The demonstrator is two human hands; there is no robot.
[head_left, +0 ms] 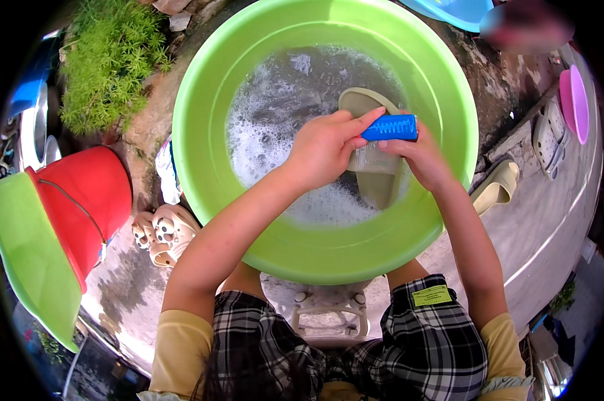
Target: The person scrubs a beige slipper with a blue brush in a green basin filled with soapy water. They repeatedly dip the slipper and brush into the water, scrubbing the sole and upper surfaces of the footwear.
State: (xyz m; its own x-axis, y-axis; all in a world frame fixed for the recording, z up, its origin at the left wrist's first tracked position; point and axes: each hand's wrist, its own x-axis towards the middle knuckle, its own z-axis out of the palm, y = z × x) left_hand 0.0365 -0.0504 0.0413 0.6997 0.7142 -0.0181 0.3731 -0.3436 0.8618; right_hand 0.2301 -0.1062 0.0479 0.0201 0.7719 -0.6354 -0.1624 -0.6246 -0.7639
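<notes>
Over the soapy water in a large green basin (205,167), both my hands are at an olive-grey slide sandal (377,187). My left hand (325,148) is closed at the sandal's strap, its index finger stretched along the near end of a blue scrub brush (395,127). My right hand (422,155), slightly blurred, closes round the brush from the right, with its thumb below it. The brush lies across the sandal, and its bristles are hidden. One end of the sandal dips toward the suds.
Left of the basin stand a red bucket (88,194), a light green tub (31,244) and beige clogs (173,227). To the right lie a matching sandal (498,187), a grey clog (549,137) and a pink basin (578,103). Green plants (111,63) grow at the far left.
</notes>
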